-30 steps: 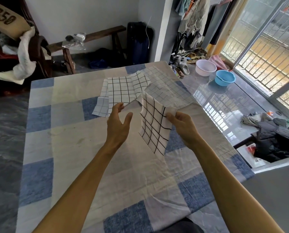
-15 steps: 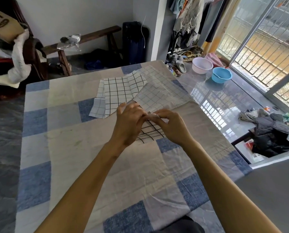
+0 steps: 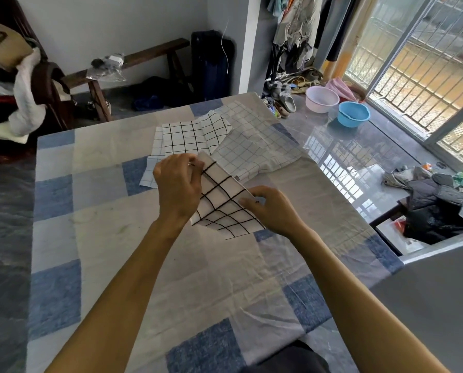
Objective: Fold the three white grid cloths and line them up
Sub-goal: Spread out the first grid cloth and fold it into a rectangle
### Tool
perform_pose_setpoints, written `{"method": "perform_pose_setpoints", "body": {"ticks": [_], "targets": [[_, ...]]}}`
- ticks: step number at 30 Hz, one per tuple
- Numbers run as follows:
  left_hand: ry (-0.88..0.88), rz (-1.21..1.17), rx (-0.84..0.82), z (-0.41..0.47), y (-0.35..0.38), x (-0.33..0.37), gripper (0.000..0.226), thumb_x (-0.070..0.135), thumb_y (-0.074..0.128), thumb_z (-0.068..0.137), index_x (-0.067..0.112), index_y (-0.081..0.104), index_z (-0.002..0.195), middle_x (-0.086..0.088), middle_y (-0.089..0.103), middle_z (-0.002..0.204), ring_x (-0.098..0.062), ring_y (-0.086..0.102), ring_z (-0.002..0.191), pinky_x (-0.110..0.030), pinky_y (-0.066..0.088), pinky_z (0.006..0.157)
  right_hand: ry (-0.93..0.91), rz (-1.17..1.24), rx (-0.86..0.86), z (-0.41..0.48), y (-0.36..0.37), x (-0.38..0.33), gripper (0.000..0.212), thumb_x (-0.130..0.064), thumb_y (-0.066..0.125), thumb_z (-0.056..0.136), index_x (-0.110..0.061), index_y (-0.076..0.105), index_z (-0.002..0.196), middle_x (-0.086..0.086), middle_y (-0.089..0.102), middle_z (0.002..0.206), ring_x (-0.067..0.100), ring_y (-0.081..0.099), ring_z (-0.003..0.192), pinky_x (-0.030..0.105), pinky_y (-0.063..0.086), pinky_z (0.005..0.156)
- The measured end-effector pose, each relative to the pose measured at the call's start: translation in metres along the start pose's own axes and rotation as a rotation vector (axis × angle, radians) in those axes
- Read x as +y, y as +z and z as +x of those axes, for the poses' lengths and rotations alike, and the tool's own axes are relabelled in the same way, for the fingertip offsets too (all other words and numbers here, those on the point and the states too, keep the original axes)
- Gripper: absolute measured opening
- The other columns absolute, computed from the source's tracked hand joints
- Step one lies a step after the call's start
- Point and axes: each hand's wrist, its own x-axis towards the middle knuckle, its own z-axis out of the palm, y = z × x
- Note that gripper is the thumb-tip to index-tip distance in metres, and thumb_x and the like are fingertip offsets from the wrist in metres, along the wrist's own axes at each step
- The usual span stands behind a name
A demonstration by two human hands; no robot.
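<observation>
The white cloth with the bold black grid [image 3: 222, 203] is held up just above the blue-and-cream checked tablecloth [image 3: 112, 238], and it is clamped at 2 points. Its far corner is pinched in the curled fingers of the left hand [image 3: 178, 184], and its nearer edge is nipped between thumb and fingers of the right hand [image 3: 272, 208]. Both grips are closed on fabric.

The edge strung between the 2 grips is run on a diagonal, far-left down to near-right, and the loose end is hung below it, toward the person.

Beyond the grips, away from the body, the other 2 are seen. Another white black-grid cloth [image 3: 190, 137] is lying open. Just right of it, a pale cloth with a fine grey grid [image 3: 252, 152] is rumpled and overlapping it. The left hand is the nearer to both.

The next fold is judged to call for the hung end being brought up to that diagonal edge, or for the cloth being laid flat first.
</observation>
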Motion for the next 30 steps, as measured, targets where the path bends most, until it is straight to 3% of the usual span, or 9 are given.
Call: {"method": "perform_pose_setpoints", "body": {"ticks": [4, 8, 10, 11, 13, 16, 20, 26, 30], "targets": [[-0.012, 0.027, -0.005, -0.016, 0.008, 0.008, 0.045, 0.03, 0.056, 0.093, 0.007, 0.045, 0.131, -0.012, 0.053, 0.127, -0.027, 0.045, 0.121, -0.045, 0.035, 0.103, 0.001, 0.061, 0.057, 0.005, -0.002, -0.004, 0.015, -0.037, 0.059, 0.091, -0.036, 0.062, 0.076, -0.015, 0.064, 0.077, -0.002, 0.057, 0.075, 0.021, 0.04, 0.068], [-0.114, 0.08, -0.046, -0.036, 0.021, 0.019, 0.073, 0.037, 0.055, 0.093, 0.016, 0.014, 0.149, -0.013, 0.018, 0.154, -0.025, 0.014, 0.142, -0.04, 0.014, 0.112, 0.005, 0.061, 0.039, 0.008, 0.0, -0.002, 0.028, -0.046, 0.059, 0.089, -0.021, 0.07, 0.096, -0.005, 0.07, 0.101, 0.008, 0.061, 0.096, 0.027, 0.046, 0.084], [-0.15, 0.053, -0.044, -0.039, 0.023, 0.023, 0.075, 0.038, 0.054, 0.093, 0.019, 0.008, 0.15, -0.012, 0.014, 0.156, -0.023, 0.012, 0.142, -0.038, 0.012, 0.112, 0.004, 0.067, 0.022, 0.008, 0.001, -0.005, 0.023, -0.046, 0.058, 0.089, -0.027, 0.069, 0.091, -0.007, 0.07, 0.097, 0.009, 0.062, 0.092, 0.027, 0.046, 0.081], [-0.144, 0.04, -0.043, -0.04, 0.022, 0.024, 0.072, 0.036, 0.054, 0.094, 0.019, 0.012, 0.15, -0.012, 0.017, 0.155, -0.022, 0.015, 0.141, -0.037, 0.013, 0.112, -0.001, 0.075, 0.022, 0.007, 0.0, -0.007, 0.015, -0.043, 0.058, 0.09, -0.033, 0.066, 0.082, -0.013, 0.068, 0.087, 0.005, 0.06, 0.084, 0.026, 0.045, 0.076], [-0.03, 0.025, -0.044, -0.04, 0.019, 0.026, 0.052, 0.029, 0.053, 0.094, 0.015, 0.035, 0.142, -0.013, 0.035, 0.147, -0.022, 0.029, 0.135, -0.033, 0.018, 0.109, 0.0, 0.09, 0.038, 0.006, -0.001, -0.012, 0.025, -0.036, 0.059, 0.092, -0.04, 0.056, 0.067, -0.022, 0.058, 0.066, -0.002, 0.053, 0.068, 0.022, 0.04, 0.068], [0.199, 0.015, -0.1, -0.045, 0.021, 0.022, 0.025, 0.023, 0.054, 0.093, 0.011, 0.062, 0.113, -0.011, 0.059, 0.119, -0.021, 0.048, 0.116, -0.035, 0.03, 0.1, -0.03, 0.086, 0.049, 0.005, -0.001, -0.017, 0.028, -0.034, 0.058, 0.092, -0.034, 0.057, 0.065, -0.018, 0.057, 0.061, 0.003, 0.051, 0.062, 0.027, 0.041, 0.062], [0.223, -0.016, -0.135, -0.052, 0.024, 0.019, 0.022, 0.025, 0.052, 0.094, 0.012, 0.064, 0.105, -0.005, 0.064, 0.102, -0.02, 0.054, 0.1, -0.038, 0.039, 0.092, -0.063, 0.086, 0.002, 0.005, -0.002, -0.02, 0.026, -0.036, 0.053, 0.094, -0.017, 0.066, 0.082, -0.004, 0.064, 0.079, 0.016, 0.059, 0.077, 0.043, 0.052, 0.076], [0.229, -0.025, -0.079, -0.054, 0.024, 0.018, 0.014, 0.019, 0.063, 0.09, 0.011, 0.066, 0.101, -0.002, 0.067, 0.091, -0.014, 0.052, 0.089, -0.041, 0.043, 0.088, -0.115, 0.046, 0.016, 0.004, -0.001, -0.023, 0.022, -0.03, 0.054, 0.096, -0.018, 0.064, 0.079, -0.011, 0.058, 0.076, 0.006, 0.053, 0.073, 0.025, 0.041, 0.068], [0.217, -0.023, -0.08, -0.055, 0.024, 0.014, 0.015, 0.022, 0.059, 0.091, 0.012, 0.067, 0.099, -0.002, 0.068, 0.087, -0.013, 0.053, 0.086, -0.041, 0.043, 0.09, -0.12, 0.01, 0.144, 0.004, 0.004, -0.016, 0.02, -0.034, 0.063, 0.089, -0.017, 0.067, 0.098, -0.008, 0.065, 0.096, 0.007, 0.058, 0.091, 0.03, 0.049, 0.082]]}}
